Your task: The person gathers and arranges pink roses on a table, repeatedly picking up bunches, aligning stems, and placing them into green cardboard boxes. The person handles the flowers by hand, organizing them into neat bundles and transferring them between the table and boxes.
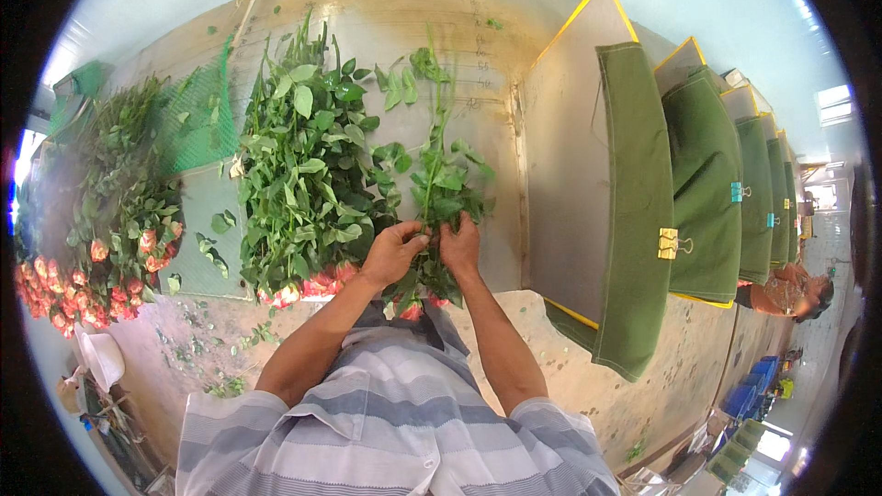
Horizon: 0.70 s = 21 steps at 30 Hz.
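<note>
A few long-stemmed roses [434, 172] lie in front of me, leafy stems pointing away and pink-red blooms [410, 310] towards my body. My left hand [394, 253] pinches a stem between thumb and fingertips. Close by on the right, my right hand [460, 245] closes around the leafy lower part of the same roses; leaves partly hide its fingers. Left of my hands rests a large pile of roses [303, 172], its blooms at the table's front edge and partly behind my left forearm.
The metal table [475, 131] bears lines and handwritten marks. Farther left are more roses [117, 200] and green netting [200, 117]. A panel with green cloth [634, 207] and binder clips borders the right, with several similar panels beyond. A person [785, 293] is at far right. Leaves litter the floor [207, 331].
</note>
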Each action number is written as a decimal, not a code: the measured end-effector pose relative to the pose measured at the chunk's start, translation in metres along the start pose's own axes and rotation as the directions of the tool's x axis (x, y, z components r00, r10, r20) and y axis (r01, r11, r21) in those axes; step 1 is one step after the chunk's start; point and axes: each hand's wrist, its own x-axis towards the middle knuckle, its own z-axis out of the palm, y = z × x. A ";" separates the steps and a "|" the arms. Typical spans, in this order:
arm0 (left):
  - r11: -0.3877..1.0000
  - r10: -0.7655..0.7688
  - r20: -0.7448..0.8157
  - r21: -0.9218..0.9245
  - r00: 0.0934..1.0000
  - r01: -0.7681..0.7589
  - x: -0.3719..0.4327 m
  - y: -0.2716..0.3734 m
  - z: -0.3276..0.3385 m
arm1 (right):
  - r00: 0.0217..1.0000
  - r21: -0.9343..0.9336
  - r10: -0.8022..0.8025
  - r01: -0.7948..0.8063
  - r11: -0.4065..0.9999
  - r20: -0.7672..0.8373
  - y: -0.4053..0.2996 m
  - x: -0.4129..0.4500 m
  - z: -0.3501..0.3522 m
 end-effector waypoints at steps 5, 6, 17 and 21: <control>0.998 0.039 0.092 0.049 0.995 -0.043 -0.002 0.023 0.005 | 0.989 0.022 -0.031 0.035 0.999 -0.146 0.001 0.020 -0.001; 0.999 0.032 0.098 -0.010 0.995 -0.032 -0.002 0.028 0.005 | 0.983 0.007 -0.032 0.034 0.999 -0.182 0.006 0.027 -0.005; 0.992 -0.088 -0.154 0.072 0.984 0.100 0.016 -0.019 0.007 | 0.965 -0.210 0.237 -0.257 0.943 -0.115 0.033 0.028 -0.066; 0.989 -0.118 -0.216 0.058 0.969 0.133 0.020 -0.049 0.011 | 0.973 -0.356 0.205 -0.229 0.906 -0.105 0.030 0.028 -0.075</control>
